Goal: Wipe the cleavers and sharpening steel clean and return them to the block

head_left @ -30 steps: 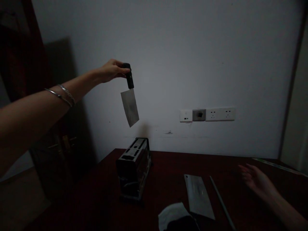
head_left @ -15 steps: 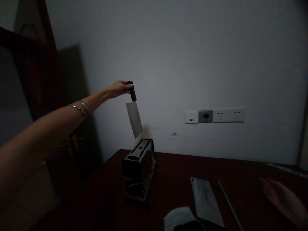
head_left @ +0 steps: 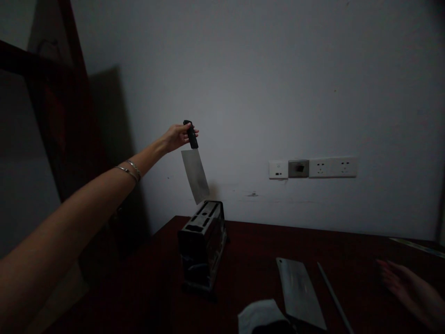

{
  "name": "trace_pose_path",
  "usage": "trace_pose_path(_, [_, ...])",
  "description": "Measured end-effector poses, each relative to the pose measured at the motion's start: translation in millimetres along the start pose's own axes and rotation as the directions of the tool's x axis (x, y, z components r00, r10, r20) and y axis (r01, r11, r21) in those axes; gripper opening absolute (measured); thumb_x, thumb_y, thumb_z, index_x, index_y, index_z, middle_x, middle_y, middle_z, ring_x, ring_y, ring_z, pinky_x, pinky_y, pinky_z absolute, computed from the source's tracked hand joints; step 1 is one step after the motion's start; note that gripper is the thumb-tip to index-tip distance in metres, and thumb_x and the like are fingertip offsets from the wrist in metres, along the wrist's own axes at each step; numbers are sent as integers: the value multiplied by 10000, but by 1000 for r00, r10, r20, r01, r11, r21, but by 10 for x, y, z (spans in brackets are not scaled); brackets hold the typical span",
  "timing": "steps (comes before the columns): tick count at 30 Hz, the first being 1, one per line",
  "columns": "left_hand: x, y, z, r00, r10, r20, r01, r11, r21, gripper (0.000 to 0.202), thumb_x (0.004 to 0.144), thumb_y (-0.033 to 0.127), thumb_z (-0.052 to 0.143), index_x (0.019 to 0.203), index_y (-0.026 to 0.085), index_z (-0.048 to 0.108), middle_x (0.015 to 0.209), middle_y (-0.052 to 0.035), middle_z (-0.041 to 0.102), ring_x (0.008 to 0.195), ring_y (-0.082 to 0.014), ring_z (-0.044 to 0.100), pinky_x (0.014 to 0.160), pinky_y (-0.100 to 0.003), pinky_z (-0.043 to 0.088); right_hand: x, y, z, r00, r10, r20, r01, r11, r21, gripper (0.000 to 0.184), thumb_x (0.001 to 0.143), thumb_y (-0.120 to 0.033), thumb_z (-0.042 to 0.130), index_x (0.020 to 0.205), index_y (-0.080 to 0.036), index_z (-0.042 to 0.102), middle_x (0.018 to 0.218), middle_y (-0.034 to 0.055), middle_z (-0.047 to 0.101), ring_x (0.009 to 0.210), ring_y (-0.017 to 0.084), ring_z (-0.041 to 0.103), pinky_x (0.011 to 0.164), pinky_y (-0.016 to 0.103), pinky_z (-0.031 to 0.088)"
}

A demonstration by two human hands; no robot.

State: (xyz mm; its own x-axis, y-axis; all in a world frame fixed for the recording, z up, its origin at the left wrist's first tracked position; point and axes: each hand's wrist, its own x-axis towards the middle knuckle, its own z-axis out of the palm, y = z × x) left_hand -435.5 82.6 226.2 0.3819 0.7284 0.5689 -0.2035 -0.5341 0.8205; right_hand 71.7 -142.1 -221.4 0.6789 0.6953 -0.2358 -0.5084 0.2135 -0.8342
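Observation:
My left hand (head_left: 180, 135) grips a cleaver (head_left: 195, 175) by its black handle, the wide blade hanging down at a slight tilt. The blade's lower corner is just above or behind the far end of a knife block (head_left: 203, 248) with slots in its metal top; whether they touch I cannot tell. My right hand (head_left: 405, 285) rests at the right over the table, palm up with fingers loosely stretched, holding nothing. Between the hands lie a second cleaver (head_left: 301, 290), its handle hidden, and a thin metal rod (head_left: 333, 297), perhaps a sharpening steel.
The dark red table (head_left: 253, 236) stands against a pale wall with a row of sockets (head_left: 313, 168). A white and black cloth-like item (head_left: 260, 315) is at the front edge. A flat strip (head_left: 417, 247) lies at the far right. A dark door frame (head_left: 78, 55) rises at left.
My left hand has lowered slightly, bringing the cleaver's blade closer to the knife block, and its fingers have loosened a little around the handle. My right hand has hardly moved.

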Motion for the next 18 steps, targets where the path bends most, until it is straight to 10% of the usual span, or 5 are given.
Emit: trace_pose_path(18, [105, -304, 126, 996, -32, -81, 18, 986, -168, 202, 801, 335, 589, 752, 144, 547, 526, 19, 511, 453, -77, 492, 490, -205, 431, -2, 19, -14, 1000, 18, 24, -19, 999, 34, 324, 637, 22, 440, 653, -233, 639, 784, 115, 603, 551, 83, 601, 521, 157, 474])
